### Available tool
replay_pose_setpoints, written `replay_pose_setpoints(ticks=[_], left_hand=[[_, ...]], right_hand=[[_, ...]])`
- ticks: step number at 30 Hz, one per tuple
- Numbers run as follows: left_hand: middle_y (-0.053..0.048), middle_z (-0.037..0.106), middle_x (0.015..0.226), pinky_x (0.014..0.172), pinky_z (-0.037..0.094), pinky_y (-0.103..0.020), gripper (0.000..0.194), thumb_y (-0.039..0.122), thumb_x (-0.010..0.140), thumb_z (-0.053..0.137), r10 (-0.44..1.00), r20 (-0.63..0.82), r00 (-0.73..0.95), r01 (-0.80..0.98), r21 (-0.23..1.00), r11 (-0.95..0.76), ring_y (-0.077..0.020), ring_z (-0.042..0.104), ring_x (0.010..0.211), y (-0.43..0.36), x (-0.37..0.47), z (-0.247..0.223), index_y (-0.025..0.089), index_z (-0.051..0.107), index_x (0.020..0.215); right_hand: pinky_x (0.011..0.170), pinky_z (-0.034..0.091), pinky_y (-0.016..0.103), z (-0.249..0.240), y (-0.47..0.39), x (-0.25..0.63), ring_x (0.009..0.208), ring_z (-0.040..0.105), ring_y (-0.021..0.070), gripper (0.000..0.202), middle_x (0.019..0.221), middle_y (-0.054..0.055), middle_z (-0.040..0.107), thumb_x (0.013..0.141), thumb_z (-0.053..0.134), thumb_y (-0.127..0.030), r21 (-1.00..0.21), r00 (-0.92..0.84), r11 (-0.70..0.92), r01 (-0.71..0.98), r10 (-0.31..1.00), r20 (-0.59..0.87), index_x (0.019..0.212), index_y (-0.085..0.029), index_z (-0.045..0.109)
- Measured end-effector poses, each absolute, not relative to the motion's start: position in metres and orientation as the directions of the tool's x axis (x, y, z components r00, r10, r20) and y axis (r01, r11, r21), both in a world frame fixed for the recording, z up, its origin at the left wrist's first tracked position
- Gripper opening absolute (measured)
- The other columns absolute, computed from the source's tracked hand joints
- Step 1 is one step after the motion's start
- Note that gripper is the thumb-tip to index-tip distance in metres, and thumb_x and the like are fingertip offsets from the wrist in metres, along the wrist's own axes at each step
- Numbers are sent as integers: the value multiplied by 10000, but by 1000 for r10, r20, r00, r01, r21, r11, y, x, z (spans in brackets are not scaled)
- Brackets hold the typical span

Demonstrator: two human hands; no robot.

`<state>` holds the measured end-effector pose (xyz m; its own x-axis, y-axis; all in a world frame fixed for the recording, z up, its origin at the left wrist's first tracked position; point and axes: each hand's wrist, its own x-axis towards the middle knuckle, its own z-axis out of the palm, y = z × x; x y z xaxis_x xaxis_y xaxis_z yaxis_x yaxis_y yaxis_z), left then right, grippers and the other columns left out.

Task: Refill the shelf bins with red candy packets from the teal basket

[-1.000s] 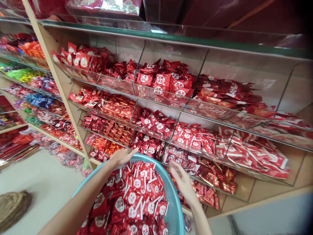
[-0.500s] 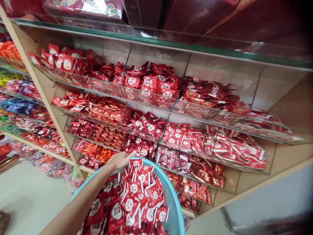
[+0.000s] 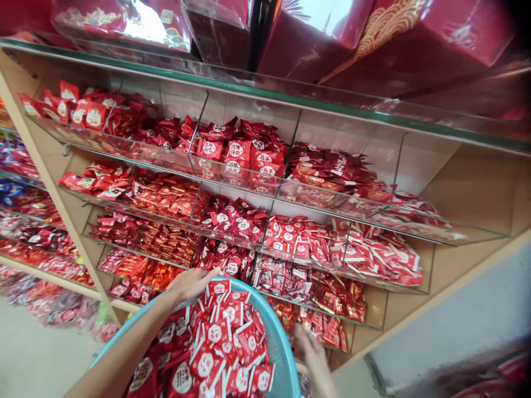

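My left hand (image 3: 191, 283) is closed on the far left rim of a light-blue plastic basket (image 3: 286, 342), its fingers partly hidden beyond the edge. Small red and white candy packets (image 3: 230, 331) fill much of the basket, with darker red packets (image 3: 166, 345) on the left side. Just outside the right rim is my right hand (image 3: 312, 351), smeared by motion, so its fingers cannot be made out. Close ahead of both hands, the glass-fronted shelves hold red packets (image 3: 224, 260) sorted by dividers.
Glass shelf fronts (image 3: 232, 224) jut out in tiers before me. Large dark red boxes (image 3: 311, 44) stand on the top shelf. A wooden upright (image 3: 53, 193) parts this rack from another with colourful packets (image 3: 25, 204) at left. Pale floor (image 3: 53, 354) shows lower left.
My right hand has come into view at the basket's right side. The view has shifted, so shelves and basket sit further left. My left hand stays on the rim.
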<state>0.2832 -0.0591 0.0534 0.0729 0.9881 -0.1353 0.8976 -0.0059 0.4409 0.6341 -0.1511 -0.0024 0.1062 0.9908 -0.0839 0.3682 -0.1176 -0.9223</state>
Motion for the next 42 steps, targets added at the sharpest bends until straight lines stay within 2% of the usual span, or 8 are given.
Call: replay_pose_setpoints(ticks=[4,8,11,15,19,25,33,42], left_hand=[[-99,664,745,647,400,-309,654,677,735,180,988,-134,71,900,436,-6,-260,602,743,-56,283,53,198,613,631],[-93,667,747,635,399,-303,668,690,730,167,989,-117,89,903,428,-31,-262,603,749,-54,287,55,206,621,650],[-82,665,734,617,396,-301,672,692,734,148,990,-98,104,904,424,-53,-263,602,743,-54,288,55,216,613,641],[-85,662,725,602,396,-296,678,698,730,149,991,-93,91,905,423,-43,-264,604,734,-56,286,53,213,613,637],[-81,664,729,608,403,-302,687,701,729,139,992,-103,77,907,420,-26,-263,604,733,-61,280,52,216,618,642],[-85,668,776,656,417,-325,698,708,719,142,990,-132,56,903,430,6,-267,603,766,-67,275,56,228,648,707],[-106,667,784,653,422,-325,760,734,697,109,988,-149,34,914,404,30,-269,609,757,-76,287,74,198,648,698],[-96,671,792,657,425,-317,770,732,703,83,985,-165,57,917,399,14,-260,611,765,-78,291,77,206,645,715]], right_hand=[[768,474,366,79,-113,658,822,589,217,429,937,65,620,762,456,-503,-884,155,160,439,956,250,1093,-231,475],[812,433,376,157,-64,660,877,571,226,399,982,97,591,799,408,-450,-469,45,238,850,856,515,1120,-216,451],[803,412,423,180,-33,647,974,535,307,459,1018,184,557,773,448,-468,-91,38,2,996,898,439,1102,-150,487],[731,438,418,183,-6,631,947,560,331,559,993,214,586,683,556,-509,129,119,-142,982,978,173,1071,-109,518],[727,447,402,184,6,630,971,559,318,540,1048,180,592,619,632,-425,168,134,-133,977,991,6,1069,-144,526],[732,441,379,183,5,637,985,550,310,665,1130,217,508,592,656,-365,148,86,-81,986,996,-25,1173,-140,423],[708,424,340,185,-12,641,936,567,273,444,1056,173,509,719,463,-110,133,102,-114,985,990,93,1155,-128,384],[767,414,362,213,-34,652,977,529,274,502,1074,165,508,730,508,-179,-24,18,-11,1000,955,297,1213,-136,377]])
